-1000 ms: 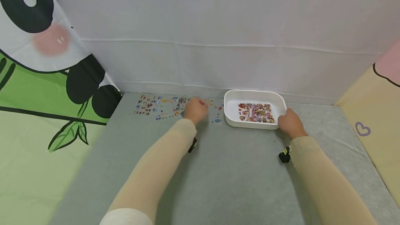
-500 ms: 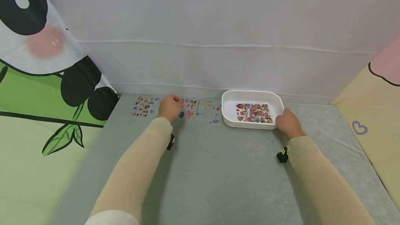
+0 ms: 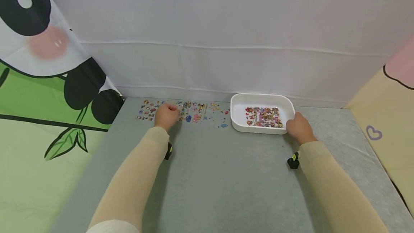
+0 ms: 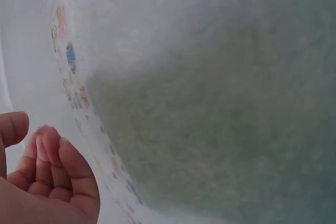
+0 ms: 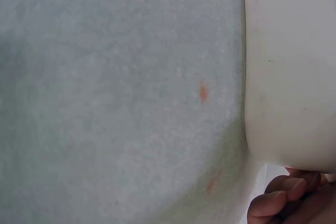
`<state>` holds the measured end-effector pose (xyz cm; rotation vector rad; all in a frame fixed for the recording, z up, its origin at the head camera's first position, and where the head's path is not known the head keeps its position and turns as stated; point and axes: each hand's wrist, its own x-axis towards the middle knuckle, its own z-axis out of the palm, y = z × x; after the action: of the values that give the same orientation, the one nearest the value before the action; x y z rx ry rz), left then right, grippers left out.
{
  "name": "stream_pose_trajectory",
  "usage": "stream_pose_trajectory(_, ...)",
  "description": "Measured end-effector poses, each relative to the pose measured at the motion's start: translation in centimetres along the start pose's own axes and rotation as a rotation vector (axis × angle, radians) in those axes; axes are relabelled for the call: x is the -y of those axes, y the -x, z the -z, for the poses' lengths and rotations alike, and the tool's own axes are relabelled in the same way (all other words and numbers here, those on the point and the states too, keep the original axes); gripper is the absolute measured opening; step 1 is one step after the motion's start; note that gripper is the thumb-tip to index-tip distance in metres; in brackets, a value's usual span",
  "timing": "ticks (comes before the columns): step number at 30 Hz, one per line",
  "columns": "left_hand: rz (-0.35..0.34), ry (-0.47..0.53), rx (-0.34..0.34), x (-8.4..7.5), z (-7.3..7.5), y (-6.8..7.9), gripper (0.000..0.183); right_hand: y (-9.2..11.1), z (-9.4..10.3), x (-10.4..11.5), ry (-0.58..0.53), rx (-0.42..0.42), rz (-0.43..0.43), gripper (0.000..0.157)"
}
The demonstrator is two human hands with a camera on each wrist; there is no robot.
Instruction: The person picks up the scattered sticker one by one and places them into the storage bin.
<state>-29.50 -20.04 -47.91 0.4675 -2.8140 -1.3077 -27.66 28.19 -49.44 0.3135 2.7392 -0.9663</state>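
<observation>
Several sheets of small colourful stickers (image 3: 194, 112) lie in a row along the far edge of the grey table (image 3: 226, 175). My left hand (image 3: 166, 115) rests over the left part of that row. In the left wrist view its fingers (image 4: 52, 166) are loosely curled with nothing between them, next to a sticker strip (image 4: 68, 64). A white tray (image 3: 258, 129) sits right of the row with a sticker sheet (image 3: 264, 117) inside. My right hand (image 3: 299, 127) grips the tray's near right corner, and its fingertips (image 5: 278, 203) curl under the tray wall (image 5: 289, 77).
A white cloth backdrop (image 3: 226, 46) rises right behind the stickers and tray. A panda-print cloth (image 3: 48, 82) borders the table on the left, and a beige cloth with a purple heart (image 3: 374, 133) borders it on the right. Bare grey table surface lies in front of both hands.
My left hand has slid left along the sticker row, from near the tray to the row's left part, uncovering the middle sheets. The right hand has stayed on the tray.
</observation>
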Motion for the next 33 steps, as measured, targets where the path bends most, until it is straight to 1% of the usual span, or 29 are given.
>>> stream_pose_trajectory(3, 0.038, 0.003, 0.018, 0.4, -0.3, -0.1, 0.024, 0.2, 0.2, 0.1, 0.000, 0.007, -0.003, 0.061)
stream_pose_trajectory(5, 0.051, -0.016, 0.023, 0.6, -0.6, -0.1, 0.029, 0.2, 0.2, 0.2, -0.003, 0.010, -0.007, 0.061)
stream_pose_trajectory(7, 0.061, -0.059, 0.023, 0.7, -0.9, -0.2, 0.034, 0.2, 0.2, 0.2, -0.003, 0.009, -0.007, 0.061)
stream_pose_trajectory(10, 0.059, -0.169, 0.010, 0.5, -1.5, 0.1, 0.037, 0.1, 0.1, 0.1, -0.003, 0.008, -0.007, 0.061)
stream_pose_trajectory(15, 0.049, -0.389, -0.033, -0.2, -2.5, 0.6, 0.030, 0.0, 0.1, 0.0, 0.007, 0.009, -0.006, 0.061)
stream_pose_trajectory(18, 0.050, -0.473, -0.044, -0.5, -3.2, 0.8, 0.038, -0.1, 0.0, 0.0, 0.006, 0.005, -0.006, 0.061)
stream_pose_trajectory(21, 0.059, -0.521, -0.048, -0.9, -3.6, 1.1, 0.049, -0.1, 0.0, -0.1, 0.001, 0.003, -0.003, 0.061)
stream_pose_trajectory(24, 0.064, -0.555, -0.044, -1.2, -3.9, 1.3, 0.055, -0.2, 0.0, -0.1, 0.004, -0.002, 0.001, 0.061)
stream_pose_trajectory(29, 0.068, -0.576, -0.051, -1.3, -4.4, 1.2, 0.056, -0.1, 0.1, -0.1, 0.011, -0.011, 0.009, 0.061)
stream_pose_trajectory(33, 0.085, -0.593, -0.061, -1.4, -4.6, 1.1, 0.055, 0.1, 0.1, 0.0, 0.004, -0.006, 0.013, 0.061)
